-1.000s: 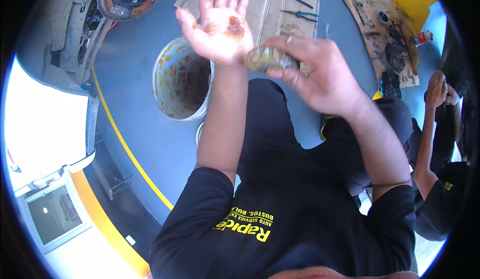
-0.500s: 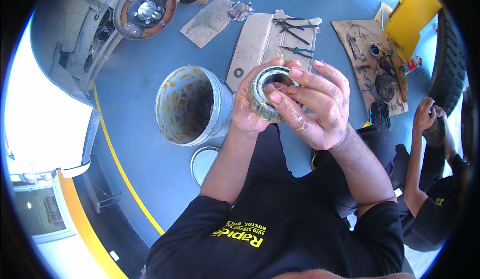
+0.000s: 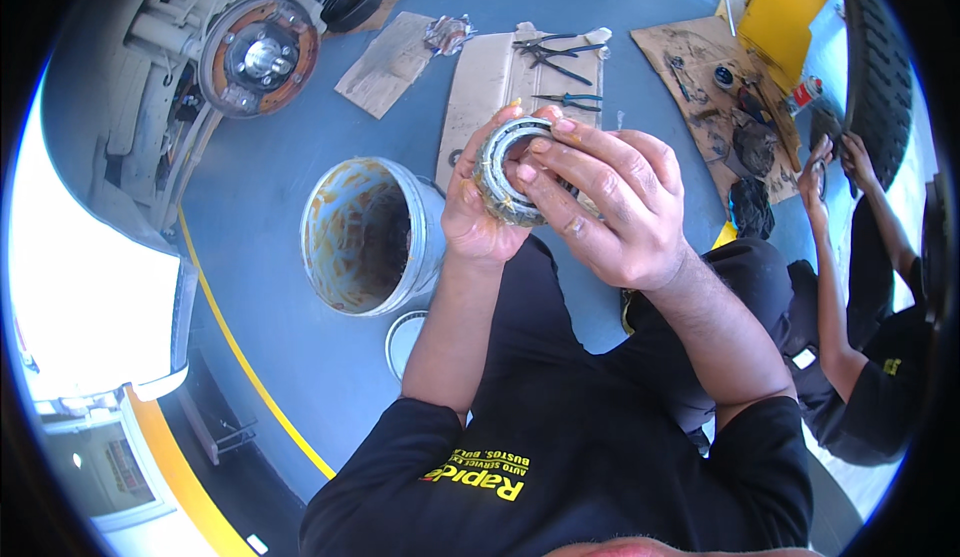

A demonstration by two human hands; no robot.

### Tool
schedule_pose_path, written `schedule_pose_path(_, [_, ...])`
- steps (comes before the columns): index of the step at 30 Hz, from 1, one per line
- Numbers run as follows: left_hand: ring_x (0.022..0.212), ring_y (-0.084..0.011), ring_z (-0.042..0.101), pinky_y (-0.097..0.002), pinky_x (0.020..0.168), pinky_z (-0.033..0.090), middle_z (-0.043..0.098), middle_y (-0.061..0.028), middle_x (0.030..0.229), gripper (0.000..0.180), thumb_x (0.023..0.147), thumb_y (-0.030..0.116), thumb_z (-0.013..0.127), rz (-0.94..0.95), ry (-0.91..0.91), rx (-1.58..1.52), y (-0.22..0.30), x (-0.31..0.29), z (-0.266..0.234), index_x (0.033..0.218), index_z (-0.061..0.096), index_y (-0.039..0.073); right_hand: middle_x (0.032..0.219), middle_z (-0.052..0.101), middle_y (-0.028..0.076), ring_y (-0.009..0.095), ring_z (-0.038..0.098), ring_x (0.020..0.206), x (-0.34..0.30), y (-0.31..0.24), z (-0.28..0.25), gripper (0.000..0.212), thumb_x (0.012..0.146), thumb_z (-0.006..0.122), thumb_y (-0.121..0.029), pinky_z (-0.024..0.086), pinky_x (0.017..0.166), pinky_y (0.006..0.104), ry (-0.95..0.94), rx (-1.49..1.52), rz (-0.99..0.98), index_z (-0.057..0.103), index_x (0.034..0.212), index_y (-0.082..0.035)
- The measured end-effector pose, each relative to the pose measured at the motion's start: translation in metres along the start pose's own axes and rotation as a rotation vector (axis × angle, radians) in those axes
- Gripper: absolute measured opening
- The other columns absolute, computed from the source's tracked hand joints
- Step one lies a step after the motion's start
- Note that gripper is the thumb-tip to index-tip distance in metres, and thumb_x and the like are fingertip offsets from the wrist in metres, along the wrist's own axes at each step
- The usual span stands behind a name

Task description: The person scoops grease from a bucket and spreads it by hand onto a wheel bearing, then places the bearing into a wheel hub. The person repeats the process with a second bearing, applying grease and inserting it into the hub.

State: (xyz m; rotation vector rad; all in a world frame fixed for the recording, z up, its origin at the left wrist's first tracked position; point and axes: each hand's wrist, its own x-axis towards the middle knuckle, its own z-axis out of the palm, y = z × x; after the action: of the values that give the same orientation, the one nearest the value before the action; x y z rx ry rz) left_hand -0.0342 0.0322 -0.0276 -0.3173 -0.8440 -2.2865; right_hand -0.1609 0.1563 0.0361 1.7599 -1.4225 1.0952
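A metal roller bearing [image 3: 492, 169], smeared with yellowish grease, is held up in front of me between both hands. My left hand [image 3: 474, 219] wraps round its outer left side, with grease on the palm and fingertips. The fingers of my right hand [image 3: 625, 197] close on its right rim, some of them reaching over the central hole. Below and left of the hands, a pale blue bucket [image 3: 430, 227] lies tilted with its mouth toward me, its inside wall streaked with grease. A round lid [image 3: 402, 342] lies beside it, partly behind my left forearm.
Cardboard [image 3: 475, 97] with pliers [image 3: 555, 55] lies ahead. Another cardboard sheet [image 3: 690, 42] bears tools and rags at the right, near a yellow post [image 3: 790, 17] and a tire [image 3: 880, 87]. A wheel hub [image 3: 262, 57] is at upper left. A co-worker [image 3: 870, 377] crouches at the right.
My hands and the bearing have shifted slightly left, and the bearing has turned a little. My right fingers have moved along its rim. The co-worker's hands have risen toward the tire.
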Motion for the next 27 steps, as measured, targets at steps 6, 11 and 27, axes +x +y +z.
schedule_pose_path(6, [0.134, -0.0262, 0.058, -0.0397, 0.110, 0.052, 0.053, -0.0218, 0.147, 0.064, 0.103, 0.030, 0.064, -0.041, 0.205, -0.060, -0.014, 0.003, 0.016, 0.152, 0.040, -0.003, 0.124, 0.067, 0.007, 0.023, 0.064, 0.117, -0.012, 0.017, 0.002, 0.040, 0.082, 0.068, -0.015, 0.050, 0.095, 0.0387, -0.056, -0.003, 0.111, 0.070, 0.121, -0.007])
schedule_pose_path(11, [0.118, -0.0246, 0.066, -0.0405, 0.103, 0.054, 0.066, -0.0173, 0.128, 0.048, 0.106, 0.032, 0.058, -0.087, 0.366, 0.335, -0.021, 0.026, 0.020, 0.136, 0.055, -0.005, 0.129, 0.065, 0.013, 0.029, 0.062, 0.118, -0.020, 0.025, 0.008, 0.042, 0.079, 0.072, -0.006, 0.052, 0.097, 0.0415, -0.088, 0.143, 0.397, 0.067, 0.120, -0.002])
schedule_pose_path(27, [0.143, -0.0476, 0.045, -0.0585, 0.124, 0.031, 0.051, -0.0342, 0.146, 0.089, 0.101, 0.072, 0.034, 0.157, 0.360, 0.029, -0.028, 0.099, 0.014, 0.136, 0.057, -0.007, 0.104, 0.074, 0.006, 0.013, 0.070, 0.094, -0.028, 0.053, 0.012, 0.025, 0.099, 0.071, -0.020, 0.055, 0.084, 0.0306, 0.054, 1.233, 1.462, 0.067, 0.114, 0.001])
